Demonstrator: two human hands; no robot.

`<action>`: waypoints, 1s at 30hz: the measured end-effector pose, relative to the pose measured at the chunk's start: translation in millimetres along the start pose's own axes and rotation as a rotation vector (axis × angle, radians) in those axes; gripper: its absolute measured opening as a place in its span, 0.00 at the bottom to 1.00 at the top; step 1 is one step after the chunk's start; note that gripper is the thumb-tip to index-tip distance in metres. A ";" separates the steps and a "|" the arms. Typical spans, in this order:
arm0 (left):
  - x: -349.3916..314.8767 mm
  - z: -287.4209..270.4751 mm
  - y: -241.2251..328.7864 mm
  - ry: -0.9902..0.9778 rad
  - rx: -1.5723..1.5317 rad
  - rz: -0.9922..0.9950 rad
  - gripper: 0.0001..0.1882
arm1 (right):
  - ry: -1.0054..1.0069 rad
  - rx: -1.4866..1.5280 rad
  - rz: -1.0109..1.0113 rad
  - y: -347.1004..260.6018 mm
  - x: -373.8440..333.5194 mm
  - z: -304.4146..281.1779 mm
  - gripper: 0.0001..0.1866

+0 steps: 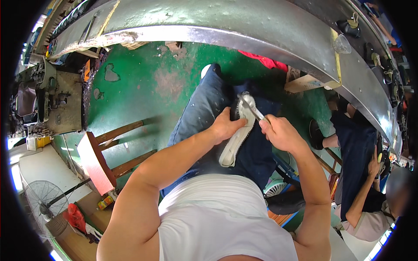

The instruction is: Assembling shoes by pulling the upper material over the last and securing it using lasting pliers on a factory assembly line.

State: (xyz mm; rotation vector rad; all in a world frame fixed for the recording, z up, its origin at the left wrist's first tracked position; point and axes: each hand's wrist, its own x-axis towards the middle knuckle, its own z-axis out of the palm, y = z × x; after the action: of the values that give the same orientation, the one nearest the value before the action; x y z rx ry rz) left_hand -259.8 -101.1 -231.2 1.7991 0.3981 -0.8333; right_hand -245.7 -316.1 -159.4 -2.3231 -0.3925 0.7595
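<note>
A shoe (237,142) lies across my lap on the dark blue trousers, its long white underside facing up and a dark edge showing at its far end. My left hand (227,125) grips it along the left side, with the thumb pressed over its middle. In my closed right hand (279,132) is a slim metal hand tool (251,106), whose far end touches the shoe's far end. Whether the tool is a blade or pincers, I cannot tell.
A long metal workbench (196,19) curves across the far side. A wooden stool (98,163) stands left on the green floor (130,95), with a fan (45,202) and machine (48,98) beyond. Red cloth (267,61) hangs under the bench. Another person (363,213) sits at right.
</note>
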 end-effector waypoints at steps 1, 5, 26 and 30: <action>-3.5 -0.7 5.7 -0.006 0.000 -0.004 0.50 | 0.078 0.160 -0.086 0.2 -7.1 3.3 0.23; 2.6 -13.9 7.8 -0.186 -0.214 -0.042 0.47 | -0.041 0.260 0.236 7.6 -12.0 12.7 0.18; -4.3 -7.2 -9.9 -0.282 -0.154 0.112 0.44 | -0.207 0.103 0.200 20.6 -83.2 52.2 0.14; -33.8 -13.8 -35.5 -0.470 -0.203 0.252 0.53 | -0.258 0.189 0.181 40.1 -81.7 47.3 0.14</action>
State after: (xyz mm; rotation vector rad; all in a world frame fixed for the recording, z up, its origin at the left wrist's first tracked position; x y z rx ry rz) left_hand -300.8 -70.9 -229.0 1.3762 -0.0487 -0.9643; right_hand -336.0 -359.7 -181.4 -2.1082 -0.2125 1.1401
